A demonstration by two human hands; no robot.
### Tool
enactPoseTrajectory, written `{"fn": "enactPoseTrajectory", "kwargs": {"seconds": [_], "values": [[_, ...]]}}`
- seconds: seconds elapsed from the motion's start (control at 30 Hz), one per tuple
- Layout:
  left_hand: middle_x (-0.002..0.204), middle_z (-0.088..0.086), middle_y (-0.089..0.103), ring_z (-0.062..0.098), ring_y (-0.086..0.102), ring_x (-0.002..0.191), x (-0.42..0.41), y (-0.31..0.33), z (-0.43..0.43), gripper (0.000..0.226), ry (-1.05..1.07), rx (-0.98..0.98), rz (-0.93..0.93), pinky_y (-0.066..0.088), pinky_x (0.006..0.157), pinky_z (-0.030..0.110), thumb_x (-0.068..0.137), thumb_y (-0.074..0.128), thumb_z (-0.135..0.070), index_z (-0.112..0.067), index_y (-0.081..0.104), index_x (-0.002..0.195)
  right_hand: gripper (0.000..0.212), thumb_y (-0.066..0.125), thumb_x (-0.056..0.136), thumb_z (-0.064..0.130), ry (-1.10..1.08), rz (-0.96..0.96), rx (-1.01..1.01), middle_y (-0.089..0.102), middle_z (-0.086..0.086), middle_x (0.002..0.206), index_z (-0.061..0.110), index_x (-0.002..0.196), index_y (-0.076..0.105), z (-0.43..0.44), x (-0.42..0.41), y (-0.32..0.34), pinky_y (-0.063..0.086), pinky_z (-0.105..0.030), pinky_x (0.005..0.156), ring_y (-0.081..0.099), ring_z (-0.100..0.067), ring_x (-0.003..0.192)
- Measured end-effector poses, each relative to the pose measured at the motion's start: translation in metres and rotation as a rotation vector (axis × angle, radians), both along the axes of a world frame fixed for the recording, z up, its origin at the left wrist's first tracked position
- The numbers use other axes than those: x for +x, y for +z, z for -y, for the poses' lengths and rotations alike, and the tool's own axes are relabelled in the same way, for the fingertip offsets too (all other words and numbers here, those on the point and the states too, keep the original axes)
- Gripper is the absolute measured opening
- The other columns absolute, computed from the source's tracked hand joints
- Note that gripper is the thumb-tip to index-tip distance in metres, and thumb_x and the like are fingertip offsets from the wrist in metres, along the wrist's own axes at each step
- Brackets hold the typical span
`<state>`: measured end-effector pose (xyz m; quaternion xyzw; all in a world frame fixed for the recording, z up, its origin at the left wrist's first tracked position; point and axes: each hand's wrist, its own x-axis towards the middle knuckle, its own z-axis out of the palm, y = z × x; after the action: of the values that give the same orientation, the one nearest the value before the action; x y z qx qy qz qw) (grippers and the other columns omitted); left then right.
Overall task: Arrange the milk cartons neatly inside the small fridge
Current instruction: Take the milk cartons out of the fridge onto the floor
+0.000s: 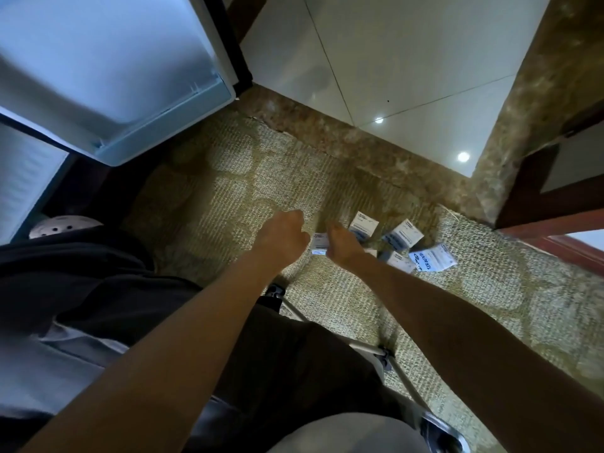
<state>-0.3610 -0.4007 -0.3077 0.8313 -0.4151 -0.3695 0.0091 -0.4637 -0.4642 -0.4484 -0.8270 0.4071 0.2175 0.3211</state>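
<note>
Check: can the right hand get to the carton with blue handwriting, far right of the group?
Probably yes. The right hand is already down among the cartons on the carpet, and the handwritten carton lies flat on the right edge of the group with nothing on top. Only a small carton sits between them, low enough to reach over.

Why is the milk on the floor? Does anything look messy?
Yes. The small milk cartons lie scattered on the carpet, tilted different ways, not in the open fridge. Both hands, left hand and right hand, reach at one carton.
</note>
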Motion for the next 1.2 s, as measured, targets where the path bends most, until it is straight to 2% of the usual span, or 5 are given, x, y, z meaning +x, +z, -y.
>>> {"fn": "enactPoseTrajectory", "kwargs": {"seconds": [0.23,0.47,0.67,0.93,1.2], "values": [[0.107,0.009,0.06,0.02,0.057,0.087,0.033,0.024,-0.008,0.026,0.178,-0.115,0.053,0.049,0.067,0.027,0.093,0.048,-0.015,-0.005,0.059,0.115,0.032,0.054,0.087,0.002,0.15,0.116,-0.018,0.046,-0.021,0.128,-0.004,0.118,0.048,0.012,0.025,0.054,0.042,-0.034,0.091,0.05,-0.032,0.117],[0.114,0.01,0.061,0.029,0.058,0.102,0.1,0.099,-0.028,0.026,0.327,-0.299,0.24,0.039,0.072,0.027,0.095,0.042,-0.017,-0.01,0.062,0.11,0.027,0.05,0.091,0.006,0.199,0.497,-0.237,0.059,-0.014,0.118,-0.001,0.117,0.054,0.013,0.101,0.173,0.047,-0.032,0.087,0.058,-0.027,0.107],[0.12,0.016,0.061,0.035,0.056,0.112,0.161,0.16,-0.079,0.029,0.569,-0.476,0.362,0.045,0.093,0.035,0.092,0.045,-0.015,-0.008,0.061,0.116,0.022,0.048,0.093,0.011,0.275,0.729,-0.358,0.06,-0.012,0.115,0.003,0.11,0.058,-0.028,0.183,0.263,0.043,-0.03,0.077,0.058,-0.028,0.103],[0.114,0.017,0.063,0.035,0.056,0.106,0.24,0.186,-0.189,0.025,0.916,-0.499,0.444,0.038,0.077,0.027,0.09,0.047,-0.013,-0.007,0.065,0.107,0.022,0.048,0.091,0.013,0.49,0.795,-0.308,0.058,-0.014,0.117,0.004,0.11,0.057,-0.123,0.296,0.304,0.043,-0.034,0.083,0.056,-0.033,0.105],[0.089,0.015,0.051,0.033,0.049,0.081,0.319,0.149,-0.274,0.02,1.102,-0.325,0.396,0.038,0.07,0.03,0.09,0.04,-0.01,-0.002,0.059,0.091,0.023,0.046,0.092,0.01,0.729,0.666,-0.234,0.056,-0.014,0.12,0.001,0.112,0.055,-0.205,0.408,0.273,0.044,-0.035,0.083,0.056,-0.032,0.105]]}}
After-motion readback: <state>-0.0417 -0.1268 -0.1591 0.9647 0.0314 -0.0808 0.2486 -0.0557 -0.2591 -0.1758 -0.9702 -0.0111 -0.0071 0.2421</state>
